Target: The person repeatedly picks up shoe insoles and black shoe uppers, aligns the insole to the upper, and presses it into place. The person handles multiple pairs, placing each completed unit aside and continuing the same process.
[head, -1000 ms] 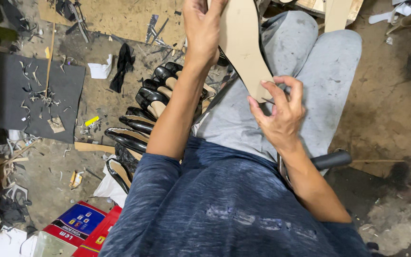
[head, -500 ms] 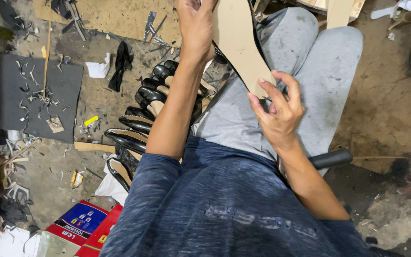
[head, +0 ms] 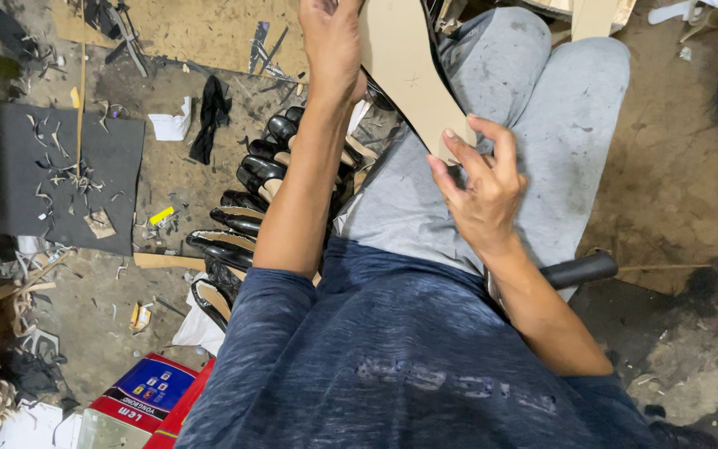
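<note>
I sit in grey trousers [head: 542, 125] and hold a tan, sole-shaped board [head: 409, 75] over my lap. My left hand [head: 331, 46] grips its far end near the top of the view. Gripping the board's narrow near end is my right hand [head: 479, 179], fingers curled around the edge. A dark edge shows behind the board, and I cannot tell what it belongs to.
A row of black shoes [head: 255, 187] lies on the floor by my left leg. Further left is a dark mat [head: 51, 166] strewn with offcuts. A black cloth [head: 209, 116], a red and blue box [head: 147, 391] and a black handle [head: 579, 270] lie around me.
My right hand's fingers have shifted a little on the board's near end. Both hands keep their hold and the board stays over my lap.
</note>
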Demonstrator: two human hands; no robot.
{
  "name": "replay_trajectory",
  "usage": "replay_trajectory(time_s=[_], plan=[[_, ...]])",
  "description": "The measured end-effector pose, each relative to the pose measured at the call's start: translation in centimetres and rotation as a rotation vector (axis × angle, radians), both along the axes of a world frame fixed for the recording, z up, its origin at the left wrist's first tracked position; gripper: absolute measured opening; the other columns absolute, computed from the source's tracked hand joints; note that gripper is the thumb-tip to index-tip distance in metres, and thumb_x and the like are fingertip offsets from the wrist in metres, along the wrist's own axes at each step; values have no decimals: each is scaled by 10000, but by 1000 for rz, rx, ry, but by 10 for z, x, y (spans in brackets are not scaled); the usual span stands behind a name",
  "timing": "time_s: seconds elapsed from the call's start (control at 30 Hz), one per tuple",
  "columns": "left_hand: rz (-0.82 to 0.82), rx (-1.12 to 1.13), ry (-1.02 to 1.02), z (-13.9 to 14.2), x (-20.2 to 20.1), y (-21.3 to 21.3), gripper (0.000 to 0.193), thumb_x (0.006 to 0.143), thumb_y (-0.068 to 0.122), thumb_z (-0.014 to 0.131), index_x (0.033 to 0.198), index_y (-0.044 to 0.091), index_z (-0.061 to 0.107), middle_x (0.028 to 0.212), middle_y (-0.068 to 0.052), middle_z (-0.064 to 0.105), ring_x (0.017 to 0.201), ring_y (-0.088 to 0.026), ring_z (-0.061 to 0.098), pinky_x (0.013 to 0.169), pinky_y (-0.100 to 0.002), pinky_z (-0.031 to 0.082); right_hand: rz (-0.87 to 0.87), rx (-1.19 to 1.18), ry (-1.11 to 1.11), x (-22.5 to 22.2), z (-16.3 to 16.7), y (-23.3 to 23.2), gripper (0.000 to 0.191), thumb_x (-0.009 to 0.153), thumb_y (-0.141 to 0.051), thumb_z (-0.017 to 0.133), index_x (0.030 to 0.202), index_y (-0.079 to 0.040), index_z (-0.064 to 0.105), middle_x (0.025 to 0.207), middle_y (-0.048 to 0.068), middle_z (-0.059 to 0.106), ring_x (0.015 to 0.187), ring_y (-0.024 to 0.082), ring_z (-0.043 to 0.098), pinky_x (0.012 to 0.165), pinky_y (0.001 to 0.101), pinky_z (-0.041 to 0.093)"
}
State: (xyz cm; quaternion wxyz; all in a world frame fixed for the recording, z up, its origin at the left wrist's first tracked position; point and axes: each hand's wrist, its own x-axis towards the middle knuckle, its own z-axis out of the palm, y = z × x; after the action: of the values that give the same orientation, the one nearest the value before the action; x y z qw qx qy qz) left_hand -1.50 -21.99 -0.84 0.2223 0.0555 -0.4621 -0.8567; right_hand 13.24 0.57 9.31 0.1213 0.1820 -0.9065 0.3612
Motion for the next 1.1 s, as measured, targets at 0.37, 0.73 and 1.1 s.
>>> replay_trajectory(time_s=[0.37,0.73,1.1], plan=[[-23,34,22,-3,6,-1,166,974,66,732,1048,-55,646,962,-87,706,857,-164,655,791,-354,542,31,8,19,-2,-5,0,359,906,-81,884,1233,-43,742,1339,154,597,654,136,650,591,275,514],[-157,6,37,40,7,25,130,1028,107,705,1017,-2,635,946,-56,699,867,-127,645,839,-313,542,71,127,-5,8,19,23,327,844,-22,829,1146,-122,754,1211,114,580,638,200,576,568,362,476],[-779,-267,123,53,23,156,281,1060,123,681,1309,1,637,1213,-59,662,1114,-110,615,1003,-289,523,-119,234,-273,39,25,62,1035,734,-227,904,1599,-280,339,1047,128,534,803,319,596,660,458,499]])
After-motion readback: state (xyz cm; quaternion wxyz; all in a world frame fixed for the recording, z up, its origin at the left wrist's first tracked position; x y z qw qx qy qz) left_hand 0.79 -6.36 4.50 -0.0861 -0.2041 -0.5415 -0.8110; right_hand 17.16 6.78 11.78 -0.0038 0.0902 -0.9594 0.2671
